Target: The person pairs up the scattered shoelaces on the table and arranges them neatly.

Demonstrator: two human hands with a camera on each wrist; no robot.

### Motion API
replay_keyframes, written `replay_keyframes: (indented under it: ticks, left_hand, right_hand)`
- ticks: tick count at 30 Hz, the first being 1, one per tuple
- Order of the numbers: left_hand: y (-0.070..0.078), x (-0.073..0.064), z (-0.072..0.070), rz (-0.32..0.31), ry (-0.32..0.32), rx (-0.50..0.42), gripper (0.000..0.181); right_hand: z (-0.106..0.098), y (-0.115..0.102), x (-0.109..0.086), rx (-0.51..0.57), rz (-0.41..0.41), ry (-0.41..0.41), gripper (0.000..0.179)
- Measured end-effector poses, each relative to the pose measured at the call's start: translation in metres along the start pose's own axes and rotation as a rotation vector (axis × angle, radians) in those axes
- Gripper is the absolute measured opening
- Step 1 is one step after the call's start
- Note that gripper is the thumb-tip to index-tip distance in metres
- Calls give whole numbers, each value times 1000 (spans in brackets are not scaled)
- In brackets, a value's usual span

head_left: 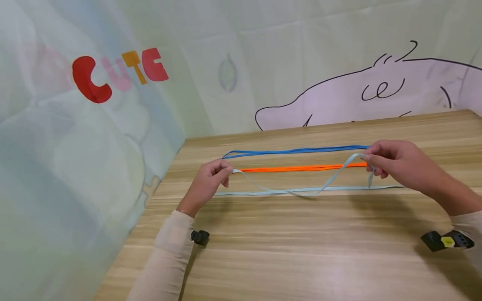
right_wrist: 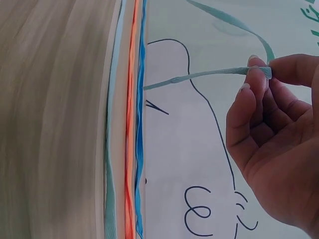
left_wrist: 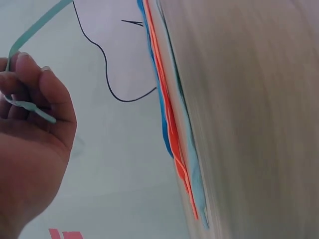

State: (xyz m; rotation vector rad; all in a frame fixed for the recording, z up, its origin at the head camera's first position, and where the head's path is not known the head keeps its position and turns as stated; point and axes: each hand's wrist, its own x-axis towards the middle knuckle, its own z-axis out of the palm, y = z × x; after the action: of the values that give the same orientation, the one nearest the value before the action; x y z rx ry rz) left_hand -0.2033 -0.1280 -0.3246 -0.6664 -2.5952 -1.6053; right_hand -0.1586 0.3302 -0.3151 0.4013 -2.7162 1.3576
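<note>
My left hand point(head_left: 208, 179) pinches a pale blue flat shoelace point(head_left: 328, 184) near one end, whose narrow tip point(left_wrist: 45, 117) sticks out below the fingers in the left wrist view. Farther along the same lace, my right hand point(head_left: 403, 165) pinches it between thumb and fingertips, and a short length hangs down from there. Between the hands the lace sags in a loose curve over the table. Beneath it, a second pale blue shoelace point(head_left: 346, 188) lies stretched out straight. Behind that lie an orange shoelace point(head_left: 293, 168) and a blue shoelace point(head_left: 293, 151), both folded lengthwise and roughly parallel.
The laces lie across the back part of a wood-grain table point(head_left: 286, 251). A printed cloth point(head_left: 241, 54) with cartoon drawings stands behind and along the left side. Each forearm wears a black wrist camera point(head_left: 200, 237).
</note>
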Motion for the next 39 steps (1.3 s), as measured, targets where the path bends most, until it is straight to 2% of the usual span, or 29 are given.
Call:
replay_keyframes:
  ticks: [6,13,19,26,33,39]
  left_hand:
    - [-4,-2,-11,-18,11,19,22]
    - [-5,-5,-14,-50,10,34,20]
    - [-8,-7,-21,-81,-55,75,21]
    - [-11,-7,-33,-101,-139,168,23]
    - [-15,-6,-37,-157,-164,216,32]
    - [-21,-3,-37,-202,-188,267,33]
  right_hand:
    - [-4,6,-5,-47,26,6,24]
    - [-7,13,-7,-84,26,5,23]
    - [-10,19,-8,-118,-28,3,17]
    - [-17,21,-11,-168,-5,30,17]
    - [-24,26,-14,-237,-3,19,13]
    - [-26,31,-15,-275,-49,14,6]
